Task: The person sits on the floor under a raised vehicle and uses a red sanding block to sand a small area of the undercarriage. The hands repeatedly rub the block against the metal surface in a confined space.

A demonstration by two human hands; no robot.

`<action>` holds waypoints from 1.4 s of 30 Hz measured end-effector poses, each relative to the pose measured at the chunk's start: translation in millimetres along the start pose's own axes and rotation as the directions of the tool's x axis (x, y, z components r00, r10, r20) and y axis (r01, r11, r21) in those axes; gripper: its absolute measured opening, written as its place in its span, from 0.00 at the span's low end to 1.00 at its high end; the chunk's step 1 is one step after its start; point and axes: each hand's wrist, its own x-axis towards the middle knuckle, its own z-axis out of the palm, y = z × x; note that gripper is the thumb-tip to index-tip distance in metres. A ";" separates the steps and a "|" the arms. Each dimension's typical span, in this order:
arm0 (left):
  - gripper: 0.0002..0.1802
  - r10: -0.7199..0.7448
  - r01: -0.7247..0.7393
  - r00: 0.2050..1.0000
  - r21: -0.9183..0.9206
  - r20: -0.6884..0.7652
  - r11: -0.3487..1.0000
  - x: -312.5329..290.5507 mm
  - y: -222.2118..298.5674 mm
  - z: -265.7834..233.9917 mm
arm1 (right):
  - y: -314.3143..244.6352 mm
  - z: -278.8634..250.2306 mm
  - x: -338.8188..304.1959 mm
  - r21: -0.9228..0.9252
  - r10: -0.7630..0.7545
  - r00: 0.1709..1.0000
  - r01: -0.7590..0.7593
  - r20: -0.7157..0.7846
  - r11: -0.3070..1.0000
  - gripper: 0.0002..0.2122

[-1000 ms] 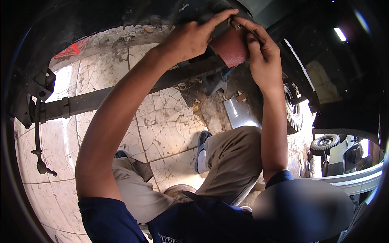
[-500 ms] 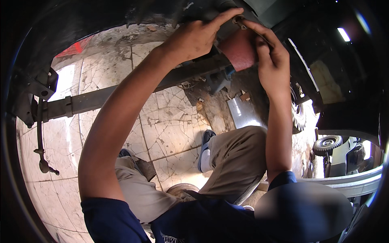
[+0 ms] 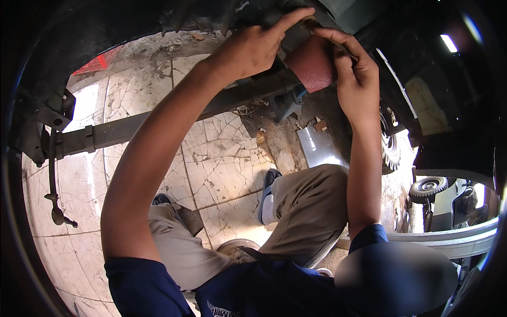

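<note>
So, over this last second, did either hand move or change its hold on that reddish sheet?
Barely. The left hand stretched its forefinger further right, toward the top edge of the reddish abrasive sheet. The right hand kept the sheet pinched at its upper right, shifting only slightly. The metal bar and cracked tile floor stayed as they were.

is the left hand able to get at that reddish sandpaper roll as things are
Probably yes. The left hand is raised right beside the reddish sandpaper roll, its forefinger stretched over the roll's top, with nothing between them. The right hand already grips the roll's other side.
</note>
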 end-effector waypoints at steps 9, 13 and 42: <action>0.39 0.126 -0.126 0.984 0.011 -0.123 0.992 -0.7 -16.5 16.1 | 6.9 7.0 3.1 0.024 -0.006 1.000 0.006 -0.005 1.000 0.19; 0.35 0.159 -0.156 0.973 0.034 -0.168 0.987 -1.7 -23.8 26.2 | 6.0 8.3 5.3 -0.026 -0.042 0.999 0.042 -0.025 0.999 0.19; 0.36 0.221 -0.202 0.960 0.125 -0.172 0.971 -1.8 -22.9 24.3 | 2.7 6.3 7.2 -0.075 -0.036 0.999 0.036 -0.005 0.997 0.20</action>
